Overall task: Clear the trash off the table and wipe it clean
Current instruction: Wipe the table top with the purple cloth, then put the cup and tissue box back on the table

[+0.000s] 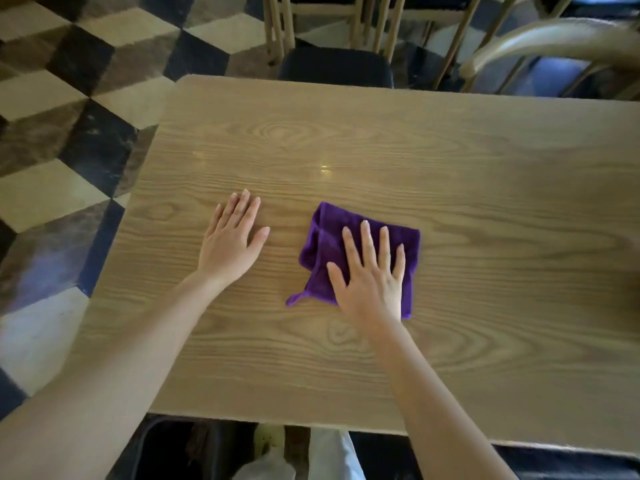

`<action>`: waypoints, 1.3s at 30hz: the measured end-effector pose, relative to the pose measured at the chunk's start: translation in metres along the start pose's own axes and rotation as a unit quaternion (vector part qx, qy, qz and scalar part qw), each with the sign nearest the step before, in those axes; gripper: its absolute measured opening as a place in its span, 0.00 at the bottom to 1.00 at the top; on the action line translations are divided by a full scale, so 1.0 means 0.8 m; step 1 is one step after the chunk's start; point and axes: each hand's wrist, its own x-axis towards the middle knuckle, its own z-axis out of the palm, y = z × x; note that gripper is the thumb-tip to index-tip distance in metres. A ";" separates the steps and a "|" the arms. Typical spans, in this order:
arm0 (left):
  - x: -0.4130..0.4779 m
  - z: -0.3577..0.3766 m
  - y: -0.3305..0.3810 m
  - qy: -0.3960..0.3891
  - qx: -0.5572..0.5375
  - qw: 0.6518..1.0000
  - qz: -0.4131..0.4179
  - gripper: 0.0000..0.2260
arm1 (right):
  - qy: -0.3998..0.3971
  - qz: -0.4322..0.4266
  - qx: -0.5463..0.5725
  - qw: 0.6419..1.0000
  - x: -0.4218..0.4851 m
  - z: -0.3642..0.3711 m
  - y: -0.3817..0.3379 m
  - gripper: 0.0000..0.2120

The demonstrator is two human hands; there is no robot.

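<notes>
Two hands (231,239) (373,284), one cloth (327,232), one table (485,202).

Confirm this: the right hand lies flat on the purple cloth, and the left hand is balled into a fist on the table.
Not quite. The left hand lies open, fingers straight, on the table, not in a fist. The right hand does lie flat on the purple cloth. The head view shows it.
</notes>
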 end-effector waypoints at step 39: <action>-0.142 -0.114 0.084 -0.208 -0.149 0.947 0.196 0.06 | -0.053 0.225 0.177 0.957 -0.180 -0.117 -0.035 0.09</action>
